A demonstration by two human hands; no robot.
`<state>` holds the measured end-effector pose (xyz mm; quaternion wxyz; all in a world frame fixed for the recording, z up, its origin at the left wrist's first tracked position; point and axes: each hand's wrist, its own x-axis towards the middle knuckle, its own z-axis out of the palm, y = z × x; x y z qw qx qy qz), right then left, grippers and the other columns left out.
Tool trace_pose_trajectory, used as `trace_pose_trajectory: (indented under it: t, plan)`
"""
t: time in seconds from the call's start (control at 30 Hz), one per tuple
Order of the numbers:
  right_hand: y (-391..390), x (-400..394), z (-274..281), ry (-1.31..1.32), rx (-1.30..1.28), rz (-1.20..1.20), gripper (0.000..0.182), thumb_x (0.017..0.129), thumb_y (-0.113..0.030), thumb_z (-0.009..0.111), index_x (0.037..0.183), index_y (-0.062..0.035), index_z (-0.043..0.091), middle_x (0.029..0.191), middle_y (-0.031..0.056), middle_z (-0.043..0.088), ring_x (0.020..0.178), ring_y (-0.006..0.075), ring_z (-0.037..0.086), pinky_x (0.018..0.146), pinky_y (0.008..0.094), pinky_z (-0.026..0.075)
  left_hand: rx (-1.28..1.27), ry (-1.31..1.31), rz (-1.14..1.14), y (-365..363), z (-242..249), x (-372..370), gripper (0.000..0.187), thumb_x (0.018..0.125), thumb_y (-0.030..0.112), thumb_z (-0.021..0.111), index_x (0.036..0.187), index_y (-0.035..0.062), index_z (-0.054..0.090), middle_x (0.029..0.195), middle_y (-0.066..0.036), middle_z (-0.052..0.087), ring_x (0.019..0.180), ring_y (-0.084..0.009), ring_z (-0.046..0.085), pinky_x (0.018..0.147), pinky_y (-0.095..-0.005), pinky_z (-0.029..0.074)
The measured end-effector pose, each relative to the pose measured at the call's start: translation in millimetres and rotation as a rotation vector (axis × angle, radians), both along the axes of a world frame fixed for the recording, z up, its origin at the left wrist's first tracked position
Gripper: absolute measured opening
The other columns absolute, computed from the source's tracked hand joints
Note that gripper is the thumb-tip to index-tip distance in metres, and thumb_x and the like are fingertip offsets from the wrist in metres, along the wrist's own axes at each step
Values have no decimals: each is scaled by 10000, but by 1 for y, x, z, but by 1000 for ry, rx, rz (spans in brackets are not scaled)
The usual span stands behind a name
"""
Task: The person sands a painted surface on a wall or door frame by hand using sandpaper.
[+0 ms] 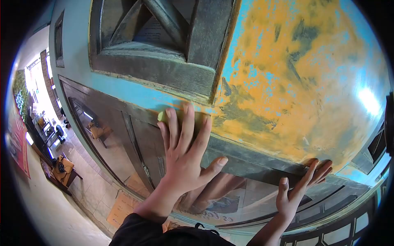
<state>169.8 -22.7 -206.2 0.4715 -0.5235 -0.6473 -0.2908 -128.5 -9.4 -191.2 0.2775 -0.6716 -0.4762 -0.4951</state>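
My left hand [184,153] is spread over a yellow-green pad [161,116], pressing it flat against the blue strip of wall [135,91] just above a dark wooden door frame [152,127]. Most of the pad is hidden under the fingers, so its exact kind does not show. Farther right, my right hand [298,186] rests its outstretched fingertips at the lower edge of the patchy orange wall [303,94], thumb apart. I see nothing in that hand. Blue paint and dark smears show through the orange.
Above the left hand is a dark wooden vent frame [152,67]. Glass panes [221,197] lie below the hands. Flattened cardboard [122,209] is on the tiled floor at lower left. A wooden chair [65,171] and a red banner [18,143] stand farther left.
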Motion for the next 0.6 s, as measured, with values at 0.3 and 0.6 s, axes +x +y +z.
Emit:
trace_pose_trajectory:
  t: [0.3, 0.6]
  plan:
    - [1, 2, 0, -12, 1, -7, 920, 933, -685, 452, 1603, -138, 136, 1665, 183, -39, 1524, 393, -103, 1149, 614, -109, -2, 26, -15, -1, 2, 3, 831, 945, 574, 527, 1531, 20, 325, 1615, -299, 136, 1488, -533, 31, 1148, -653, 2]
    - [1, 2, 1, -10, 4, 14, 857, 949, -622, 481, 1597, -160, 162, 1644, 254, -29, 1504, 470, -93, 1125, 675, -82, -6, 50, -4, 0, 10, 4, 834, 944, 571, 533, 1525, 9, 327, 1611, -314, 124, 1484, -541, 19, 1132, -678, -8]
